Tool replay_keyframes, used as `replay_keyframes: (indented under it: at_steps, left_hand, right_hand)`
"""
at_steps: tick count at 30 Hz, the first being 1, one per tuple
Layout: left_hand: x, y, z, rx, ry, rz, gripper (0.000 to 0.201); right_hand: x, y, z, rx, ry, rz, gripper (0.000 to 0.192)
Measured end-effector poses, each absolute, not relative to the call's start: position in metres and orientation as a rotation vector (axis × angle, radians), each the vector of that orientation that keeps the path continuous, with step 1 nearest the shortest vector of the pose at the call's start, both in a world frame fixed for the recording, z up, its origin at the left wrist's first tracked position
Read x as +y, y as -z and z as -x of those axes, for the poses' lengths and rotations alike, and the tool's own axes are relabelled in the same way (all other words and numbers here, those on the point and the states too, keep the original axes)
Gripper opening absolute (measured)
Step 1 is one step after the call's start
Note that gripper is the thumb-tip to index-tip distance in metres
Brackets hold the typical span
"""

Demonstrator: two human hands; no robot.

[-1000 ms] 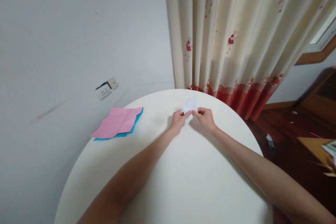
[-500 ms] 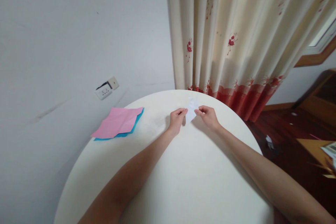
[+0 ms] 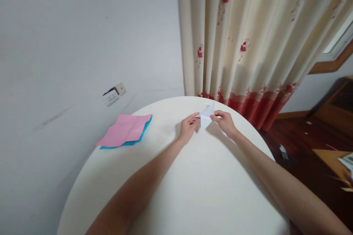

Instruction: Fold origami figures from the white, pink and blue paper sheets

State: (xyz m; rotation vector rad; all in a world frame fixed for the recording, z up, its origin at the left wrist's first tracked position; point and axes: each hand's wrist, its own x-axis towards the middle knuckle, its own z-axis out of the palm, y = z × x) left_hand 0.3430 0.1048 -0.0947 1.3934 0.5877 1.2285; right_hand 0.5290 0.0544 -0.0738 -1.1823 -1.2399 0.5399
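Both my bare forearms reach out across the round cream-white tabletop (image 3: 193, 191), nearest part of it bare. At the far side my left hand (image 3: 188, 128) and right hand (image 3: 226, 123) meet on a small folded white paper piece (image 3: 206, 116), held just above the tabletop near its far edge. Left grip: thumb and forefinger pinched shut on the paper's left corner, other fingers curled under. Right grip: fingertips closed on the paper's right edge, thumb on top. Paper shows a pointed flap sticking up at the top, a squarer fold below; finer creases too small to tell. Well to the left of my hands, a creased pink paper sheet (image 3: 124, 130) lies flat on a blue paper sheet (image 3: 138, 138), only the blue's edge showing, both near the tabletop's left rim. Beyond: grey-white wall with a white wall socket (image 3: 113, 94), and a cream curtain with red flowers and red hem (image 3: 248, 44) hanging behind the tabletop.
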Motion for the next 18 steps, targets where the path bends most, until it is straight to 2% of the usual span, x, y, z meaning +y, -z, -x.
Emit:
replay_keyframes:
  at_steps: [6,12,18]
  left_hand:
    - [0.1036,0.0935,-0.3454,0.615,-1.213,-1.340,0.048]
    - [0.1021,0.0910,-0.3461,0.613,-1.260,-1.350,0.030]
    - [0.1028,0.0934,-0.3471,0.671,-1.232,-1.340,0.024]
  right_hand:
    - [0.0564,0.0766,-0.5318,-1.463,-0.379,1.206,0.021]
    - [0.0542,0.0743,-0.5330,-1.580,-0.334,1.201,0.019]
    - [0.0548,0.0747,-0.5345,-1.581,-0.348,1.228,0.015]
